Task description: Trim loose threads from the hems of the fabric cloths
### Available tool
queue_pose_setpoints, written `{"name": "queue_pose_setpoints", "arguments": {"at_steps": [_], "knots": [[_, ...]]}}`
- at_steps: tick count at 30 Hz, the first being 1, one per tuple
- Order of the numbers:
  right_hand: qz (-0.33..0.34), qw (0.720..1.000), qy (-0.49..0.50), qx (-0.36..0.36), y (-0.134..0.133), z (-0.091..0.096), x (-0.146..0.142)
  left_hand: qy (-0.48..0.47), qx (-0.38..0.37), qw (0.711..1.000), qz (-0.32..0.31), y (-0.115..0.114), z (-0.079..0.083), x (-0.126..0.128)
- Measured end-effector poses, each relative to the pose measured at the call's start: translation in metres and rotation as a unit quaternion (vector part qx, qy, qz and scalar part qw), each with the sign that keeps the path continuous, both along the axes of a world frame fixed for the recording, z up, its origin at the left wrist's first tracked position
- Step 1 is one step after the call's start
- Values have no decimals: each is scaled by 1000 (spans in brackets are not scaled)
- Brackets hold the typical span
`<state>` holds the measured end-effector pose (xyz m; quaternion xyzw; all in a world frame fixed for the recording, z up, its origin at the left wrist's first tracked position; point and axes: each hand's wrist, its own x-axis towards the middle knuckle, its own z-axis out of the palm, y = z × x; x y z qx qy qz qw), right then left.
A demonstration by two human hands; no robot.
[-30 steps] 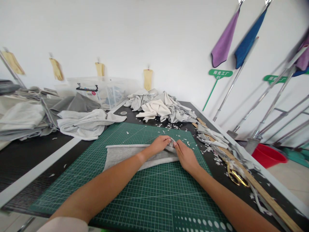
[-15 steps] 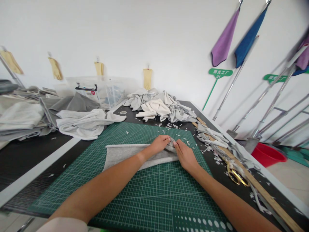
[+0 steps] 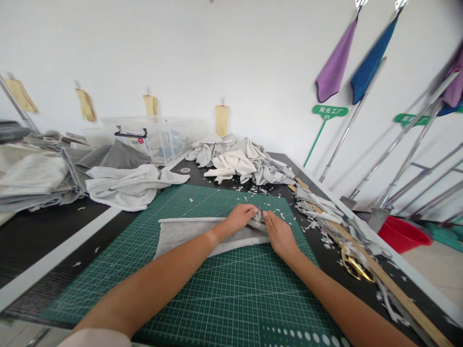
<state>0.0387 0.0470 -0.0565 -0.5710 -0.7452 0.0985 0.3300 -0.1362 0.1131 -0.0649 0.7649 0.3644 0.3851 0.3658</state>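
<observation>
A light grey piece of fabric (image 3: 188, 233) lies lengthwise on the green cutting mat (image 3: 224, 294). At its right end the cloth is gathered and lifted a little. My left hand (image 3: 243, 216) pinches the gathered edge between thumb and fingers. Close beside it, my right hand (image 3: 280, 233) grips the same end from the right. A small gap with bunched cloth shows between the two hands. My left forearm covers part of the fabric's middle.
Piles of grey and white cloth lie at the left (image 3: 123, 185) and at the back (image 3: 238, 159). Gold-handled scissors (image 3: 356, 267), a wooden strip (image 3: 394, 284) and fabric scraps line the right side. A clear plastic box (image 3: 166, 140) stands against the wall. A red bucket (image 3: 403, 233) is beyond the table.
Both hands keep hold of the fabric's right end. The fingertips have shifted slightly, with the gap between them a little wider. The whole view has moved down slightly.
</observation>
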Motion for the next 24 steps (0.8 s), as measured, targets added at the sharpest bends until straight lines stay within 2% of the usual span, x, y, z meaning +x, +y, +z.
{"name": "queue_pose_setpoints", "arguments": {"at_steps": [8,17,24], "knots": [[-36,994,99,-33,5,3,6,-8,4,1000,-9,-1,0,-1],[-23,994,97,-47,15,0,10,-50,-1,998,-27,-5,3,-1],[-8,993,112,-40,22,-5,15,-27,-7,1000,-4,-7,-2,1]]}}
